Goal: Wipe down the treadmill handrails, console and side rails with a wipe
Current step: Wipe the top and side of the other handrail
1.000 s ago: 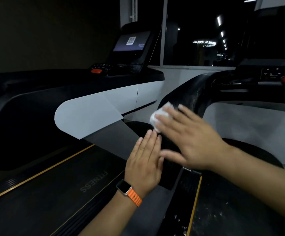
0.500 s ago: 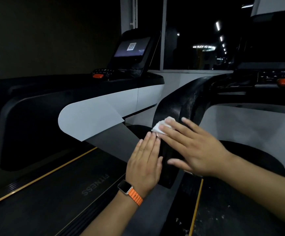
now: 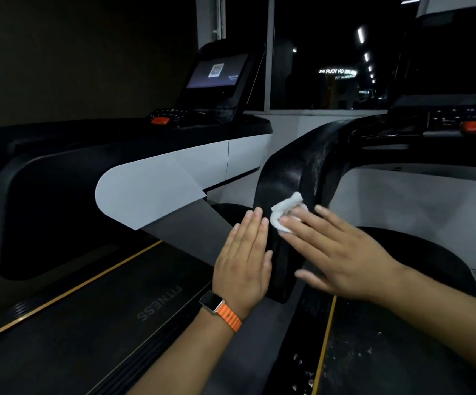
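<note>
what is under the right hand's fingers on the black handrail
A crumpled white wipe, pressed by the right hand against the black curved handrail. Its upper part shows past the fingertips; the rest, and the rail beneath, is covered.

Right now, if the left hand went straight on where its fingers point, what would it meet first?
Likely more handrail: the left hand points up along its side. The wipe under the right hand sits just right of that line; depth is unclear.
</note>
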Motion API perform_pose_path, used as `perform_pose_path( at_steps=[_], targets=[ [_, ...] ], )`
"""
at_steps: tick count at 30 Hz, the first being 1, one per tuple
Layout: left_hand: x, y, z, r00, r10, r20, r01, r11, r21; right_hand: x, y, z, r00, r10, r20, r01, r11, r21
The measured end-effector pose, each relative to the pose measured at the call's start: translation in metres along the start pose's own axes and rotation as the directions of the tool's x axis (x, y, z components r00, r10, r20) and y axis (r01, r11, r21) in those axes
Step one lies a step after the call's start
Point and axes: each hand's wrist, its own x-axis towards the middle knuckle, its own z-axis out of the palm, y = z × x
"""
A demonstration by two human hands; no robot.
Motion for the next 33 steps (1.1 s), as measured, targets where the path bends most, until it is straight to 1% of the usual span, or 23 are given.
perform_pose_path(
  at_steps=[4, 6, 9, 11, 14, 17, 20, 22, 25, 28, 30, 31, 33],
  targets=[
    [0.000, 0.000, -0.003, 0.999, -0.016, 0.032, 0.015, 1.000, 0.020, 0.039, 0.015, -0.013, 0.994, 0.092, -0.056, -0.089, 0.994, 0.064],
    [-0.001, 0.000, -0.004, 0.999, -0.013, 0.049, 0.011, 0.999, 0.036, 0.050, 0.019, -0.018, 0.992, 0.097, -0.084, -0.091, 0.993, 0.074],
    [-0.001, 0.000, -0.005, 0.998, -0.017, 0.052, 0.014, 0.999, 0.046, 0.050, 0.023, -0.019, 0.994, 0.086, -0.063, -0.083, 0.995, 0.051],
    [-0.002, 0.001, -0.004, 0.998, -0.029, 0.054, 0.027, 0.999, 0.040, 0.049, 0.023, -0.020, 0.994, 0.097, -0.045, -0.094, 0.994, 0.063],
    [-0.002, 0.002, -0.003, 0.998, -0.038, 0.055, 0.036, 0.999, 0.033, 0.051, 0.023, -0.021, 0.992, 0.117, -0.053, -0.112, 0.990, 0.081],
    [-0.003, 0.001, -0.002, 0.998, -0.030, 0.060, 0.027, 0.999, 0.041, 0.058, 0.025, -0.019, 0.992, 0.112, -0.066, -0.111, 0.994, 0.012],
    [-0.003, 0.001, -0.002, 0.998, -0.033, 0.062, 0.030, 0.998, 0.046, 0.061, 0.025, -0.013, 0.993, 0.116, -0.003, -0.116, 0.992, -0.050],
    [-0.003, 0.001, -0.003, 0.998, -0.035, 0.060, 0.032, 0.998, 0.047, 0.061, 0.025, -0.011, 0.993, 0.108, 0.048, -0.106, 0.993, -0.044],
    [-0.004, 0.000, -0.005, 0.997, -0.037, 0.073, 0.034, 0.998, 0.046, 0.054, 0.021, -0.010, 0.993, 0.081, 0.082, -0.079, 0.997, -0.026],
    [-0.013, -0.003, -0.008, 0.994, -0.050, 0.095, 0.044, 0.997, 0.059, 0.035, 0.016, -0.006, 0.994, -0.043, 0.098, 0.051, 0.996, -0.076],
    [-0.023, -0.005, -0.010, 0.992, -0.065, 0.107, 0.058, 0.996, 0.065, 0.032, 0.015, -0.007, 0.991, -0.085, 0.105, 0.097, 0.989, -0.114],
    [-0.027, -0.006, -0.011, 0.991, -0.074, 0.110, 0.068, 0.996, 0.061, 0.036, 0.017, -0.008, 0.993, -0.063, 0.104, 0.076, 0.989, -0.126],
    [-0.034, -0.007, -0.012, 0.988, -0.095, 0.118, 0.090, 0.995, 0.050, 0.054, 0.021, -0.013, 0.994, 0.044, 0.100, -0.031, 0.991, -0.128]
  ],
)
